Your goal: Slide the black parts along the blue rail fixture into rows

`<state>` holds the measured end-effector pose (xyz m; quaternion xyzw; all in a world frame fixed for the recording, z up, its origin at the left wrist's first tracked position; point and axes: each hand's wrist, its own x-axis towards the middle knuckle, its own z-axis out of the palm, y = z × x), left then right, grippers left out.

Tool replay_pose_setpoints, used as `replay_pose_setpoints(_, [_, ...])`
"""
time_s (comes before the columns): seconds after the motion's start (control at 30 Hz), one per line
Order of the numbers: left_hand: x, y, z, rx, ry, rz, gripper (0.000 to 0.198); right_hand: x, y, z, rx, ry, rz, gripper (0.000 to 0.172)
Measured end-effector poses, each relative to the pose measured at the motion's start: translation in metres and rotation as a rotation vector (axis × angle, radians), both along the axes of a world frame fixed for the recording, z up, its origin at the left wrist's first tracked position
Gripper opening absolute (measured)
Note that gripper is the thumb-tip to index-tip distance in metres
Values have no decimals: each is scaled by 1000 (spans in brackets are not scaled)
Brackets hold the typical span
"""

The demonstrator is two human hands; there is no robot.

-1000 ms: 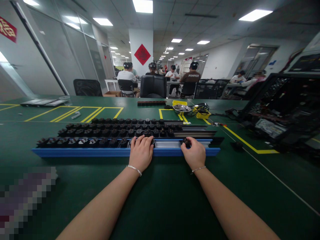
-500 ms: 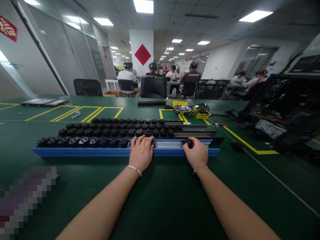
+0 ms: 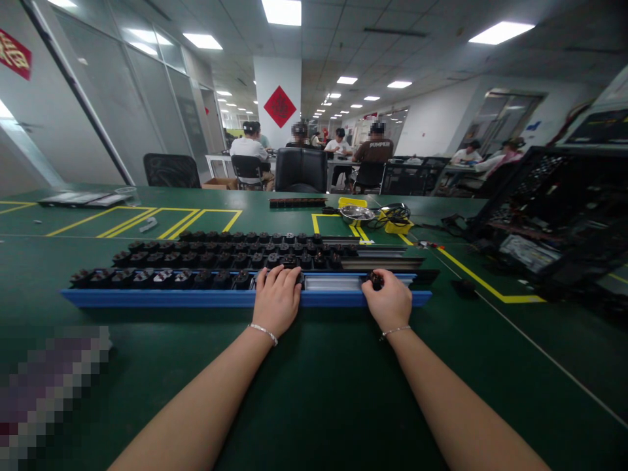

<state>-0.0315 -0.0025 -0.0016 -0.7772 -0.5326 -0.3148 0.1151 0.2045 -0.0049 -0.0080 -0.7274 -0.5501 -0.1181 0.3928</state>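
Observation:
A long blue rail (image 3: 161,299) lies crosswise before me, with a row of black socket modules (image 3: 182,278) standing in its left part. My left hand (image 3: 277,302) rests with curled fingers over a black module (image 3: 299,277) in the rail; most of that module is hidden beneath it. Further right, my right hand (image 3: 391,302) pinches another black socket module (image 3: 376,281) between thumb and fingers at the rail's channel. Bare silvery channel (image 3: 333,282) shows between the two hands.
Behind the blue rail lie further dark rails (image 3: 383,263) carrying black modules. A metal bowl (image 3: 358,214) with cables and yellow parts stands beyond. An open computer case (image 3: 540,216) is at the right. A pixelated object (image 3: 49,386) lies near left. People sit at far desks.
My right hand has slid slightly to the right along the rail with the black socket module. My left hand stays in place.

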Motion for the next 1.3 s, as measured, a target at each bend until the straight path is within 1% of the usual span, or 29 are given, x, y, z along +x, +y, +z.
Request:
replay_pose_setpoints(0.37, [1,0,0,3,-4,4,35,2,-2,4,-14,3,-58,28])
replay_pose_setpoints(0.57, [0,0,0,-3,0,5,35,3,-1,5,-72,31,-48,30])
replay_pose_setpoints(0.67, [1,0,0,-1,-7,8,35,7,-3,5,-92,18,-9,31])
replay_pose_setpoints(0.8, [1,-1,1,-5,-3,13,35,11,-4,2,-71,10,37,30])
replay_pose_setpoints(1.03, [1,-1,0,-1,-4,15,35,16,-4,-3,-12,-18,13,33])
replay_pose_setpoints(1.17, [1,0,-1,4,0,17,35,22,-3,-3,-24,-30,-18,34])
replay_pose_setpoints(1.3, [0,0,-1,10,1,13,34,23,-3,-3,-20,-37,-18,35])
